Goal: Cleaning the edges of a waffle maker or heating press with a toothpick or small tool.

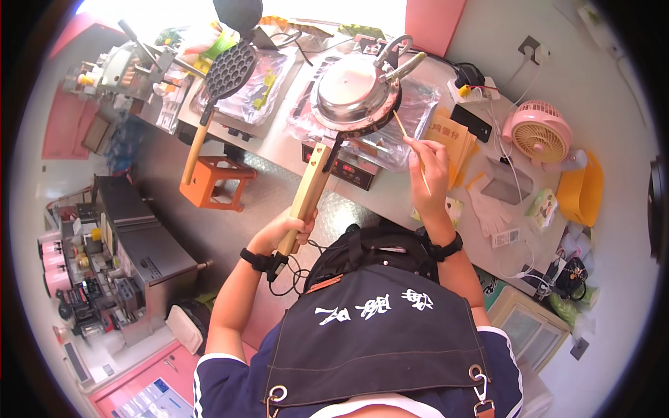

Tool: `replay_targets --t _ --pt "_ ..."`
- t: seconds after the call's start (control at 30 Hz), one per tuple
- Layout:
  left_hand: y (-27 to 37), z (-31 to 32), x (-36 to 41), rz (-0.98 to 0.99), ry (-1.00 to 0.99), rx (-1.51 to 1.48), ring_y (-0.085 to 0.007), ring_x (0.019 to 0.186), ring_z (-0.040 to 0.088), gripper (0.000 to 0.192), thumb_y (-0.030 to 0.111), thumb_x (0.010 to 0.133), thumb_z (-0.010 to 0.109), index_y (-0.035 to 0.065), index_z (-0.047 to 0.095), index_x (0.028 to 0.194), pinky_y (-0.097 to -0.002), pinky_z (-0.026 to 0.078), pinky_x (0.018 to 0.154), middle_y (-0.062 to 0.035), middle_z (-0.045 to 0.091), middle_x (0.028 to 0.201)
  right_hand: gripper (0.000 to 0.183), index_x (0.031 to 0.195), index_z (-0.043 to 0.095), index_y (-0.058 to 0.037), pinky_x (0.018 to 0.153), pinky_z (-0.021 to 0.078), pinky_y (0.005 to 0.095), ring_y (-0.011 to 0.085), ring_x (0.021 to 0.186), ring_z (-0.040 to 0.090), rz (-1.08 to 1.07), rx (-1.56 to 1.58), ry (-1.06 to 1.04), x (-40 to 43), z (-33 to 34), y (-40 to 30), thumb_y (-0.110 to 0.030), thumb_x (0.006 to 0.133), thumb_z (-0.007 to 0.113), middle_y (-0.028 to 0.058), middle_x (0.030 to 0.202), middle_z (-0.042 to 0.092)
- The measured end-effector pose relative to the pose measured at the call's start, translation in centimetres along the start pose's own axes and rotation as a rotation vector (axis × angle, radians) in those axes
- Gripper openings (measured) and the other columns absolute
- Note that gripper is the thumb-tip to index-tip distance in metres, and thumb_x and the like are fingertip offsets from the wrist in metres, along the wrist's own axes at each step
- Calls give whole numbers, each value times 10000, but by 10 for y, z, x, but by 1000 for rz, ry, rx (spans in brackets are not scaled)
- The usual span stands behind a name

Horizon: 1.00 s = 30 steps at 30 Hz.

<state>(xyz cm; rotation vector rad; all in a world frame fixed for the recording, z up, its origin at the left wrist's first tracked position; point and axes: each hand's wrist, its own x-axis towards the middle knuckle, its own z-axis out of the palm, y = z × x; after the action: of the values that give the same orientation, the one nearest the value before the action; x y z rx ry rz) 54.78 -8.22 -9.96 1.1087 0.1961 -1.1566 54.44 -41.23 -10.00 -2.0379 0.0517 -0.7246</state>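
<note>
My left hand (282, 227) is closed around the squared wooden handle (307, 188) of a round metal egg-waffle iron (345, 91). The iron sits closed over a plastic-covered cooking unit (350, 172) with a lit control panel. A thin wooden stick (400, 124) is pinched in the fingers of my right hand (431, 175). Its far tip meets the dark rim of the iron, on the right side; whether it goes between the two plates cannot be seen.
Left of the iron, a second egg-waffle iron (231, 70) stands open. An orange stool (214, 183) is below the counter. Paper bags (450, 140), a phone (470, 123), a pink fan (541, 130), a glove (488, 206) and a yellow container (580, 190) lie to the right.
</note>
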Motion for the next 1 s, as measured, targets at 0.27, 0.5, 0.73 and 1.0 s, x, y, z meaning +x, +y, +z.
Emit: replay_targets --t 0.27,0.5,0.73,1.0 --pt "0 -4 2 -27 -4 -30 -81 567 394 447 145 706 644 56 456 1102 -230 358 507 0 457 749 242 1107 696 -51 860 414 377 269 946 542 -22 -57 -41 7 -2 -1 -80 896 582 133 1005 602" --pt "0 2 1 -42 18 -23 -89 544 377 389 115 694 606 62 466 1053 -239 340 505 -5 449 728 187 1024 705 -74 830 417 380 254 899 540 12 -18 -27 25 -15 7 -92 865 607 83 932 607" --pt "-4 -7 3 -44 41 -8 -104 541 399 404 119 715 623 74 467 1085 -260 368 518 -9 455 712 134 982 676 -98 813 430 379 271 874 558 67 126 -21 24 -9 22 -112 865 612 83 885 622" --pt "-5 -8 0 14 124 59 -128 527 432 396 82 701 589 53 458 1074 -273 410 509 -33 468 707 111 937 674 -61 715 457 332 212 788 576 252 287 77 13 -22 13 -93 839 713 68 820 603"
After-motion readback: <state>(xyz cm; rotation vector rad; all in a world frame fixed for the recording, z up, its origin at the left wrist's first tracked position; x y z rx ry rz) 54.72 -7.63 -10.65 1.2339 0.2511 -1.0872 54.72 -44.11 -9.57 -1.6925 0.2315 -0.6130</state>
